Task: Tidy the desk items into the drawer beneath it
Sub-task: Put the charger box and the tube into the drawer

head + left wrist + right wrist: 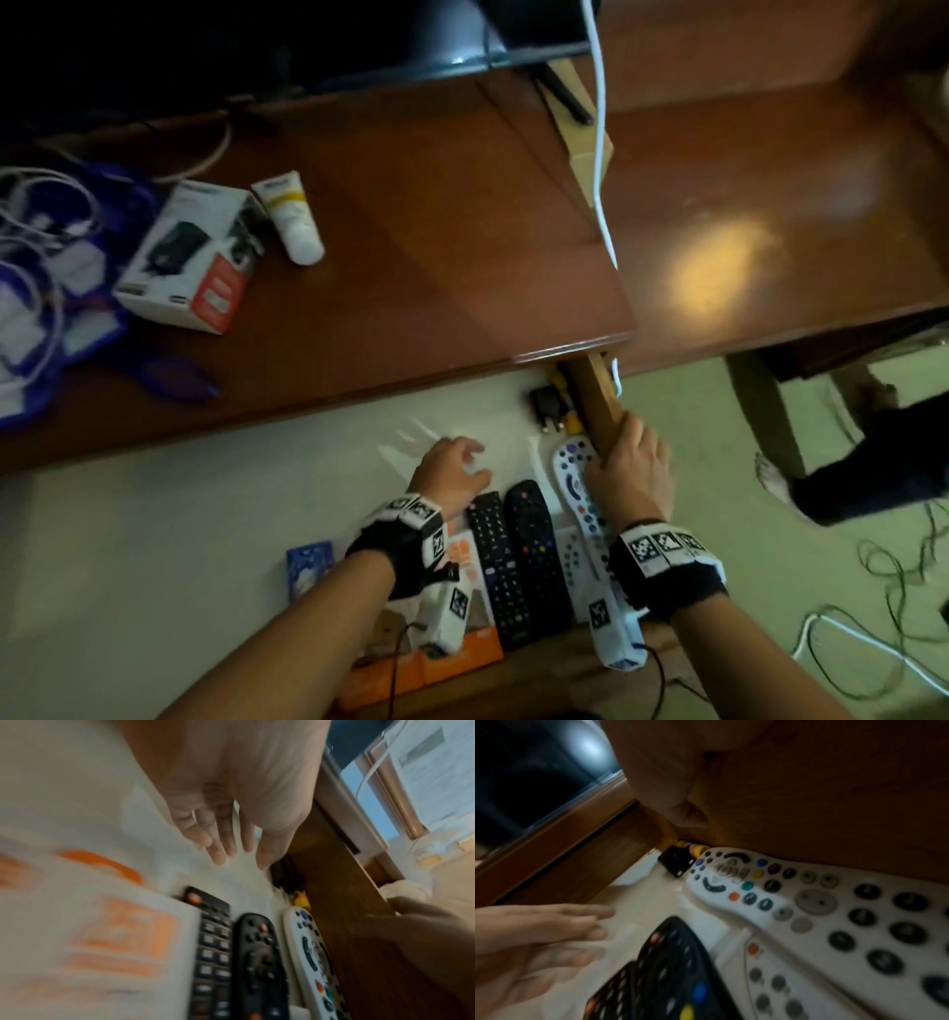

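The drawer point(246, 493) under the desk point(411, 267) stands pulled out, lined in white. My left hand point(459, 462) hovers open over its floor, fingers spread, holding nothing point(226, 833). My right hand point(629, 457) grips the drawer's wooden right wall point(595, 395), thumb on its inner face point(677, 809). Two black remotes point(513, 555) and a white remote point(575, 483) lie side by side in the drawer next to an orange and white box point(452, 658). On the desk sit a white and red box point(190, 257) and a white tube point(292, 221).
A blue bag with white cables and chargers point(46, 293) covers the desk's left end. A black plug point(545, 406) lies in the drawer's back right corner. A white cable point(598, 154) hangs past the desk's right edge. Another person's leg and foot point(821, 488) stand at right.
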Tool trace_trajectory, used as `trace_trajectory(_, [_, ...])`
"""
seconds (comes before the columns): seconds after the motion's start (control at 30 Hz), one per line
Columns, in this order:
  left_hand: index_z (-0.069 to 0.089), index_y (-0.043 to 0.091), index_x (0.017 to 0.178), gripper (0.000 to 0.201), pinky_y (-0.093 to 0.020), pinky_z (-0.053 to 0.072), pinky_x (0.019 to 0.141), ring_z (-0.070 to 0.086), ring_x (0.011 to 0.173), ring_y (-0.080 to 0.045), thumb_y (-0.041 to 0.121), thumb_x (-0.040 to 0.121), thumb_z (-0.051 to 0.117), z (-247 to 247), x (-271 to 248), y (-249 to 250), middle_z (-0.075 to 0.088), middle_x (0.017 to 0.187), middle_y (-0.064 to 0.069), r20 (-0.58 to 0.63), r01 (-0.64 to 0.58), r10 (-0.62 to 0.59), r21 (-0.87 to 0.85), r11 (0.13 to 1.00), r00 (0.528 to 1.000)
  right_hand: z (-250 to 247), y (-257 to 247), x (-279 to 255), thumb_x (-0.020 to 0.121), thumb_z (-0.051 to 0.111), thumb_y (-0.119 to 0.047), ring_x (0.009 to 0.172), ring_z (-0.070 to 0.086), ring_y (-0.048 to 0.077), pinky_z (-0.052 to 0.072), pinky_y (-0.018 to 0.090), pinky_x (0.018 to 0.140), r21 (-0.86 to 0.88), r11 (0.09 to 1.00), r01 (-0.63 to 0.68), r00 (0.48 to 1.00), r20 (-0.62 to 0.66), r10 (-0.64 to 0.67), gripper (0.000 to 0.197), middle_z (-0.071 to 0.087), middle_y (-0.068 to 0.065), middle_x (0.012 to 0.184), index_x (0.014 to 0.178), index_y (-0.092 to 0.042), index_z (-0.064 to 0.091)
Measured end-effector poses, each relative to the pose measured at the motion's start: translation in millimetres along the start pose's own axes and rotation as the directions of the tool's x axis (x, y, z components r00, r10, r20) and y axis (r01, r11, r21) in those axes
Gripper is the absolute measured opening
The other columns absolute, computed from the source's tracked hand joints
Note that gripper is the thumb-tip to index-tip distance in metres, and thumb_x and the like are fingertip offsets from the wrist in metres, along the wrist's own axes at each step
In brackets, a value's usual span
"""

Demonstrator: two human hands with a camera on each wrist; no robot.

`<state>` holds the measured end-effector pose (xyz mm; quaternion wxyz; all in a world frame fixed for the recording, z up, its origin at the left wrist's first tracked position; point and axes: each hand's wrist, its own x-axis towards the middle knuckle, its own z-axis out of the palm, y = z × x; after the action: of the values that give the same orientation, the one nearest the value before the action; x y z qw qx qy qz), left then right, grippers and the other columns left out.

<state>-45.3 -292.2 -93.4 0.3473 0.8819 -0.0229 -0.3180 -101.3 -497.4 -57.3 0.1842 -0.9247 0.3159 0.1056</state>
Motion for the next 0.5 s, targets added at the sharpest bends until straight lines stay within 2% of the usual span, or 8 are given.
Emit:
trace_trajectory(0.07, [0.064,0.021,0.107,0.024,-0.023,0.044,0.083,0.061,0.098,-0.017,0.026,0.084,0.068,-18,-21,-21,0.062,0.098,0.003,0.001,0.021,-0.021,-0.049,0.999,1.0,5,-13,-17,0.075,0.058,-0.021,0.138,0.025,0.037,0.029,0.052,0.107,-0.071,0.996,0.05,0.997,-0.047,-0.053,0.075,0.029,0.02,0.149,0.142,-0.009,0.027])
trace_trajectory(0.1, [0.065,0.021,0.104,0.02,-0.023,0.044,0.082,0.061,0.095,-0.016,0.025,0.084,0.067,-27,-31,-33,0.062,0.095,0.004,-0.009,0.029,-0.03,-0.078,0.997,1.0,6,-23,-27,0.076,0.058,-0.023,0.144,0.012,0.035,0.021,0.051,0.111,-0.094,0.993,0.074,0.997,-0.026,-0.077,0.081,0.016,0.018,0.156,0.147,-0.012,0.021])
trace_trajectory(0.13, [0.065,0.022,0.101,0.017,-0.022,0.044,0.079,0.061,0.092,-0.016,0.024,0.085,0.067,-37,-42,-44,0.062,0.093,0.005,-0.027,0.038,-0.041,-0.107,0.994,0.999,9,-33,-37,0.077,0.057,-0.024,0.146,0.001,0.032,0.017,0.05,0.113,-0.113,0.988,0.107,0.994,0.008,-0.107,0.082,0.006,0.015,0.159,0.149,-0.016,0.018])
trace_trajectory(0.2, [0.064,0.024,0.097,0.012,-0.022,0.045,0.074,0.062,0.086,-0.016,0.024,0.085,0.067,-56,-62,-67,0.062,0.091,0.005,-0.07,0.047,-0.058,-0.156,0.987,0.996,17,-55,-57,0.082,0.055,-0.028,0.147,-0.008,0.028,0.013,0.048,0.114,-0.12,0.978,0.171,0.984,0.077,-0.163,0.075,-0.001,0.01,0.16,0.148,-0.02,0.02])
trace_trajectory(0.27, [0.064,0.025,0.094,0.009,-0.021,0.046,0.073,0.062,0.084,-0.016,0.023,0.085,0.067,-74,-77,-84,0.063,0.089,0.004,-0.109,0.045,-0.065,-0.177,0.983,0.992,26,-76,-75,0.085,0.053,-0.028,0.147,-0.003,0.029,0.014,0.048,0.115,-0.091,0.97,0.227,0.969,0.122,-0.215,0.064,0.007,0.011,0.159,0.144,-0.017,0.03])
trace_trajectory(0.33, [0.064,0.026,0.09,0.009,-0.021,0.046,0.074,0.062,0.083,-0.015,0.02,0.084,0.068,-97,-91,-99,0.064,0.084,0.005,-0.147,0.016,-0.043,-0.182,0.983,0.988,35,-104,-90,0.086,0.055,-0.026,0.144,0.013,0.032,0.021,0.047,0.113,-0.055,0.957,0.286,0.955,0.102,-0.28,0.055,0.029,0.016,0.152,0.138,-0.012,0.042])
trace_trajectory(0.4, [0.065,0.025,0.089,0.009,-0.02,0.045,0.073,0.061,0.08,-0.014,0.019,0.084,0.068,-124,-102,-110,0.064,0.081,0.005,-0.19,-0.024,-0.011,-0.183,0.983,0.982,41,-133,-99,0.085,0.057,-0.024,0.134,0.031,0.031,0.034,0.043,0.105,0.012,0.939,0.344,0.937,0.065,-0.344,0.044,0.051,0.013,0.135,0.127,-0.01,0.054])
trace_trajectory(0.5, [0.067,0.022,0.088,0.007,-0.021,0.044,0.072,0.06,0.077,-0.013,0.017,0.083,0.067,-168,-108,-113,0.066,0.081,0.004,-0.268,-0.088,0.037,-0.182,0.979,0.963,37,-175,-106,0.086,0.059,-0.024,0.114,0.053,0.027,0.045,0.034,0.091,0.11,0.925,0.365,0.924,0.083,-0.374,0.031,0.065,0.007,0.116,0.114,-0.012,0.063])
